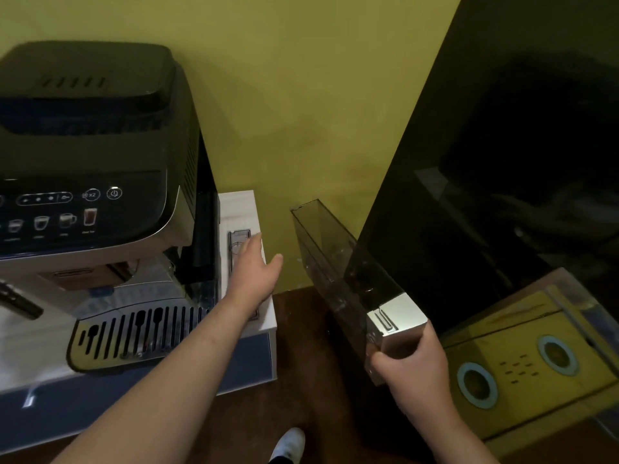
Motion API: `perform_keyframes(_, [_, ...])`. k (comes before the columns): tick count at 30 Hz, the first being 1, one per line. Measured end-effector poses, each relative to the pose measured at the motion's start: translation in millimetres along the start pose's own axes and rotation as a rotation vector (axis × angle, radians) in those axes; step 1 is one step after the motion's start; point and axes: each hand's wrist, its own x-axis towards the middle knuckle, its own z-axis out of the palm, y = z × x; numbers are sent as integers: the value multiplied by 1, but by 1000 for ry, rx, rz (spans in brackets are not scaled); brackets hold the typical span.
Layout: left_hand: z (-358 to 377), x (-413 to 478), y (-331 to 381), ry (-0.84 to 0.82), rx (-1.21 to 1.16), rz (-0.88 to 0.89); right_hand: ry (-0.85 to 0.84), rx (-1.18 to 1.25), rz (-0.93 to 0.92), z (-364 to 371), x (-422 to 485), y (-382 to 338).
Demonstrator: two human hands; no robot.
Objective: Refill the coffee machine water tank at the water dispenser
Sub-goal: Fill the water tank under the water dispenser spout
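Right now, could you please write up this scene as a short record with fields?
setting: coffee machine on a white counter, water dispenser to its right
right hand: grips the water tank by its silver end, tank out of the machine
tank contents: cannot tell
left hand: open, reaching over the tank lid lying on the counter
floor: a white shoe below
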Motion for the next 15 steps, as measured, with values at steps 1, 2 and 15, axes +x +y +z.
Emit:
perform_keyframes(1, [-4,-4,9,-14,-185,-52,-11,7,-4,-6,-3,-2])
perform_keyframes(2, [-8,-8,16,-21,-357,-104,-25,17,-5,-12,-8,-3])
perform_keyframes(15, [-54,-131,37,-108,-893,-79,-210,79,-106,-105,-112,14])
